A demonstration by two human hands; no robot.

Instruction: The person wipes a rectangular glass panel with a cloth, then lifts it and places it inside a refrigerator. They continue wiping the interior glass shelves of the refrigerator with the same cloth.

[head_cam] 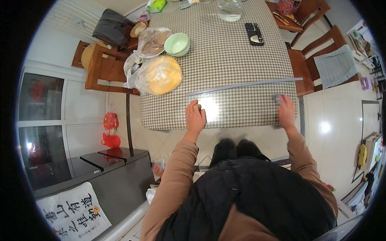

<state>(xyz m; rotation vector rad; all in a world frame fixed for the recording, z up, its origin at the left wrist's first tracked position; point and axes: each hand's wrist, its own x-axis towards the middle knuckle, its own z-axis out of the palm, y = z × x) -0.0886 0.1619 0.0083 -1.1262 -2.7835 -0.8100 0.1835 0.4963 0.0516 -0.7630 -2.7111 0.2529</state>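
My left hand (195, 117) rests at the front edge of a table with a brown-and-white checked tablecloth (241, 66). Its fingers are loosely bent, the thumb stands apart, and I see nothing held. Just beyond its fingertips lies the left end of a long, thin grey-blue strip (241, 86). The strip runs slantwise across the cloth, and its right end juts past the table's right edge. Near the front right corner my right hand (287, 110), blurred, grips a small grey-blue piece (276, 97), too blurred to name. The right hand is apart from the strip.
On the table's left stand a clear-wrapped yellow round item (165, 75), pale green bowls (177, 44) and a plastic bag (153, 42). Farther back are a black phone case (254, 34) and a clear water container (229, 10). Wooden chairs (105, 67) flank the table.
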